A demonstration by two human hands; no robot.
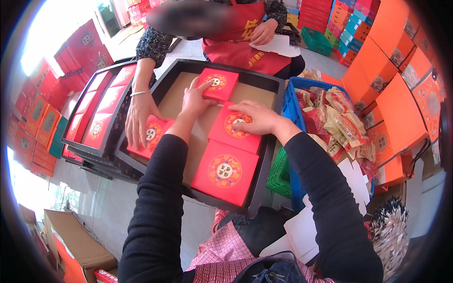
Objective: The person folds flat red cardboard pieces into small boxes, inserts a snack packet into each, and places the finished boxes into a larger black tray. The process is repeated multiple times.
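Several red square gift boxes with round floral emblems lie in a black tray [257,81] with a brown bottom. My left hand [195,98] grips the left edge of the far red box [225,84], fingers on its top. My right hand [257,117] is closed over the far side of the middle red box [243,141], thumb on top. Against that one sits a nearer red box [225,171] at the tray's front right. Across from me, a co-worker's hand [140,118] rests on another red box [153,137] at the tray's left side.
On the left stands another black tray [101,147] filled with red boxes. A blue crate [293,111] of wrapped packets [342,118] is close on the right, above a green crate [279,174]. White cardboard pieces [302,231] lie by my right arm. Orange boxes [394,108] stack at far right.
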